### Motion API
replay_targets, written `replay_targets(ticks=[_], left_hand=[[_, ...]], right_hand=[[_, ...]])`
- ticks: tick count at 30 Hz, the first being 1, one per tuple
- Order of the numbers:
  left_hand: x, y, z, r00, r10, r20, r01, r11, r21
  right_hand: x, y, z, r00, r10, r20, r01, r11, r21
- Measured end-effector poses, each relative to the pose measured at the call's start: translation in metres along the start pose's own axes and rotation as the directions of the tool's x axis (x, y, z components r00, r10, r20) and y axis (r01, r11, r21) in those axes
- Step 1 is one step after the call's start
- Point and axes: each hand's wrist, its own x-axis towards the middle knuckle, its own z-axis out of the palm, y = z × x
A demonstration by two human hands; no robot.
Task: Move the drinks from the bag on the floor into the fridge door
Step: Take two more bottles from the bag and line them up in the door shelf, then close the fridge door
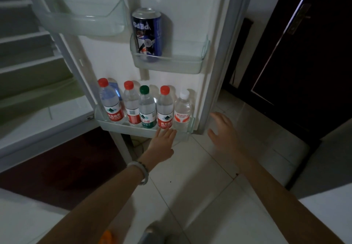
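Observation:
The fridge door stands open in front of me. Its bottom shelf holds several water bottles in a row: red-capped ones, a green-capped one and a white-capped one at the right end. A blue Pepsi can stands upside down in the small middle shelf. My left hand is empty, fingers spread, its tips at the bottom shelf's front rim below a red-capped bottle. My right hand is open and empty beside the door's right edge. The bag is hidden except for an orange scrap.
An empty clear upper door bin hangs at top left. The fridge interior shelves lie to the left. A dark wooden door stands to the right. White floor tiles lie under my arms, with a dark mat at left.

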Motion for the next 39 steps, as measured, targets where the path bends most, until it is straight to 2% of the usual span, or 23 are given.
replay_targets(ticks=[9,13,19,22,24,27,30,35,39], left_hand=[[-0.063,-0.008,0.021,0.999,-0.042,-0.004,0.042,0.999,0.026],[-0.099,-0.012,0.027,0.998,-0.059,-0.003,0.059,0.996,0.06],[-0.159,-0.017,0.034,0.985,-0.162,-0.066,0.168,0.98,0.103],[-0.192,-0.016,0.025,0.97,-0.232,-0.078,0.235,0.972,0.028],[-0.219,-0.014,0.017,0.944,-0.292,-0.154,0.281,0.955,-0.091],[-0.258,-0.009,0.004,0.887,-0.333,-0.321,0.257,0.932,-0.257],[-0.296,-0.006,-0.006,0.823,-0.33,-0.463,0.205,0.932,-0.3],[-0.353,0.003,-0.025,0.764,-0.335,-0.551,0.182,0.931,-0.315],[-0.383,0.008,-0.038,0.734,-0.376,-0.566,0.216,0.919,-0.33]], right_hand=[[-0.055,-0.031,0.015,0.987,-0.16,-0.02,0.16,0.987,-0.009],[-0.087,-0.046,0.011,0.983,-0.165,-0.083,0.165,0.986,0.005],[-0.141,-0.076,-0.004,0.988,-0.129,-0.082,0.131,0.991,0.01],[-0.163,-0.093,-0.011,0.987,-0.138,-0.083,0.141,0.99,0.023],[-0.175,-0.107,-0.015,0.986,-0.147,-0.075,0.152,0.986,0.067],[-0.187,-0.131,-0.018,0.99,-0.128,-0.061,0.136,0.98,0.144],[-0.191,-0.157,-0.015,0.992,-0.127,-0.008,0.126,0.975,0.182],[-0.192,-0.195,0.0,0.966,-0.238,0.099,0.215,0.956,0.201],[-0.201,-0.23,0.02,0.909,-0.363,0.206,0.302,0.913,0.274]])
